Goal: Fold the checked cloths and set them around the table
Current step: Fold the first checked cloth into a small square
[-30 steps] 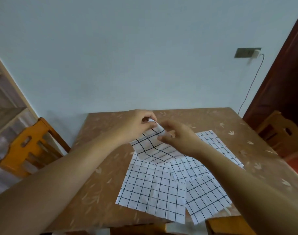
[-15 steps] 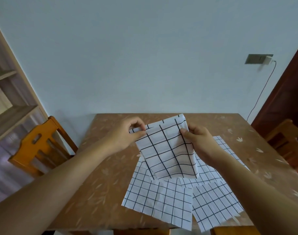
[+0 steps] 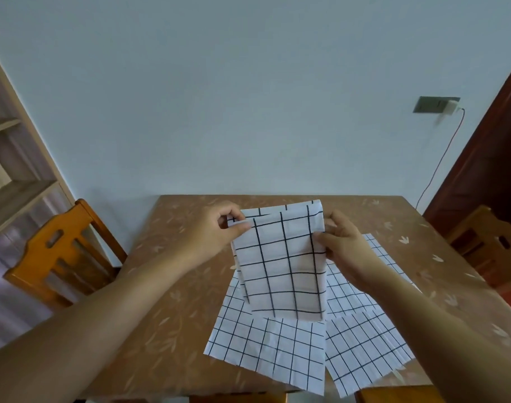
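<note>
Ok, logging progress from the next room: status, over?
Left grip and right grip pinch the folded checked cloth by its upper edges, over the table. Flat checked cloths lie beneath. Nothing in the way.

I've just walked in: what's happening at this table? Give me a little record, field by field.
doer: a person with two bare hands
left hand: pinches the top left corner of the held cloth
right hand: pinches its top right edge
held cloth: doubled over, hanging above the table
flat cloths: unfolded, overlapping on the table beneath it; count unclear
table: brown, leaf pattern
left chair: wooden, at the table's left side
right chair: wooden, at its right side
</note>
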A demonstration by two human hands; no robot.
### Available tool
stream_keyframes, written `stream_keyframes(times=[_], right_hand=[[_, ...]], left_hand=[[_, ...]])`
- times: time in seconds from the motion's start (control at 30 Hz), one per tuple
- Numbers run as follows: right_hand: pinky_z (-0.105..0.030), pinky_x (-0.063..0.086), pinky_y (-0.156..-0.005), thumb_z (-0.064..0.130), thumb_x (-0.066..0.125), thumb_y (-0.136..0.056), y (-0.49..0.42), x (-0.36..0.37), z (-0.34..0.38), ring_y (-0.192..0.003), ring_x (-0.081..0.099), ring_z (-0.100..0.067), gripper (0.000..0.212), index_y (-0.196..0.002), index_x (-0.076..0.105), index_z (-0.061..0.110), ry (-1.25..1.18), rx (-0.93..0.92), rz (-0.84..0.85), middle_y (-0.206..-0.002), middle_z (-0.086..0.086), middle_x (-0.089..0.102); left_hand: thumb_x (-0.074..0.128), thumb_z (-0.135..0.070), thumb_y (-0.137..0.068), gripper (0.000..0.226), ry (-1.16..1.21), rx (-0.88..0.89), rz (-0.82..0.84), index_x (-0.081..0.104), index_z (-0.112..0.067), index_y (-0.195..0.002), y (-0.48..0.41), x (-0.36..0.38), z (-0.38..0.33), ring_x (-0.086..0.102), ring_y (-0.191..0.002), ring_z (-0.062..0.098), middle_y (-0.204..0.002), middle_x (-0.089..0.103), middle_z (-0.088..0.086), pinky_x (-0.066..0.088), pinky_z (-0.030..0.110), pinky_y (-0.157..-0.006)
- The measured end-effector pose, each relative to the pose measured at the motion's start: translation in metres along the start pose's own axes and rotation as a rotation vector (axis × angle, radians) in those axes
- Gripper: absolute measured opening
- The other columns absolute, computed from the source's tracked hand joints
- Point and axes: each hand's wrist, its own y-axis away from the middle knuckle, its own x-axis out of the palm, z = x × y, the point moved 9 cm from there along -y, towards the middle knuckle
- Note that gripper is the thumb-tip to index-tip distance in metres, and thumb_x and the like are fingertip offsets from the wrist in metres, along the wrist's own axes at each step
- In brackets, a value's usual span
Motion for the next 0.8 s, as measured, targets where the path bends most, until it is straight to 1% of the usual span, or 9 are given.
stream_keyframes(times=[0.07,0.13,0.17,0.27,0.4,0.53,0.67,0.73,0.8], right_hand=[[-0.041,0.055,-0.075,-0.012,0.046,-0.093,0.003,-0.002,0.012,-0.084,0.065,-0.030,0.069,-0.139,0.044,0.039,0.161,-0.120,-0.038,-0.108,-0.003,0.073],[-0.052,0.057,-0.075,-0.008,0.049,-0.091,0.004,0.002,0.026,-0.081,0.062,-0.043,0.076,-0.136,0.039,0.053,0.330,-0.213,-0.045,-0.106,-0.011,0.071],[-0.050,0.056,-0.071,-0.006,0.051,-0.091,0.004,0.004,0.031,-0.075,0.060,-0.042,0.070,-0.131,0.043,0.052,0.409,-0.243,-0.041,-0.096,-0.013,0.071],[-0.022,0.041,-0.052,-0.001,0.057,-0.092,0.006,0.006,0.042,-0.053,0.046,-0.015,0.048,-0.111,0.052,0.043,0.582,-0.301,-0.059,-0.063,0.008,0.058],[-0.026,0.052,-0.069,0.003,0.060,-0.092,0.010,0.009,0.046,-0.075,0.064,-0.022,0.042,-0.109,0.055,0.042,0.581,-0.351,-0.046,-0.092,0.006,0.068],[-0.013,0.038,-0.059,0.005,0.063,-0.092,0.011,0.016,0.047,-0.061,0.052,-0.007,0.036,-0.104,0.054,0.038,0.645,-0.385,-0.031,-0.085,0.013,0.061],[-0.015,0.042,-0.060,0.010,0.067,-0.091,0.006,0.018,0.046,-0.069,0.059,-0.009,0.026,-0.093,0.056,0.034,0.681,-0.335,-0.032,-0.082,0.004,0.065],[-0.013,0.042,-0.062,0.015,0.069,-0.091,0.004,0.021,0.045,-0.069,0.060,-0.005,0.021,-0.088,0.060,0.033,0.737,-0.318,-0.009,-0.078,0.005,0.066],[-0.022,0.050,-0.068,0.022,0.070,-0.092,0.002,0.020,0.044,-0.072,0.063,-0.005,0.014,-0.084,0.064,0.031,0.791,-0.318,-0.010,-0.076,0.007,0.068]], left_hand=[[0.075,-0.019,-0.091,0.011,-0.017,0.036,-0.023,0.072,-0.010,-0.086,0.002,-0.005,-0.013,0.041,-0.048,0.000,-0.054,0.053,-0.028,0.032,0.008,-0.050],[0.073,-0.020,-0.093,0.013,0.006,0.037,-0.015,0.072,-0.009,-0.088,0.000,-0.004,-0.017,0.038,-0.045,0.002,-0.046,0.048,-0.023,0.030,0.009,-0.047],[0.073,-0.021,-0.093,0.013,0.022,0.035,-0.019,0.072,-0.009,-0.088,-0.001,-0.004,-0.018,0.037,-0.045,0.003,-0.044,0.046,-0.022,0.030,0.009,-0.046],[0.073,-0.019,-0.093,0.016,0.076,0.019,-0.020,0.070,-0.004,-0.090,-0.004,-0.004,-0.013,0.038,-0.044,0.002,-0.043,0.046,-0.023,0.031,0.008,-0.046],[0.074,-0.014,-0.092,0.016,0.146,0.011,-0.044,0.069,0.001,-0.090,-0.003,-0.010,-0.010,0.051,-0.052,-0.006,-0.060,0.061,-0.016,0.037,0.004,-0.054],[0.075,-0.017,-0.091,0.015,0.197,-0.002,-0.047,0.070,-0.003,-0.091,-0.005,-0.012,-0.004,0.052,-0.062,0.004,-0.077,0.067,0.011,0.039,0.011,-0.058],[0.075,-0.020,-0.091,0.009,0.227,-0.019,-0.067,0.069,-0.017,-0.086,-0.010,-0.014,0.010,0.054,-0.070,0.032,-0.087,0.067,0.024,0.044,0.036,-0.068],[0.075,-0.019,-0.091,0.012,0.238,-0.029,-0.070,0.067,-0.022,-0.083,-0.011,-0.017,0.015,0.050,-0.069,0.029,-0.087,0.064,0.027,0.041,0.039,-0.067],[0.075,-0.018,-0.091,0.014,0.243,-0.036,-0.063,0.067,-0.024,-0.082,-0.013,-0.019,0.017,0.049,-0.070,0.026,-0.087,0.062,0.028,0.040,0.041,-0.066]])
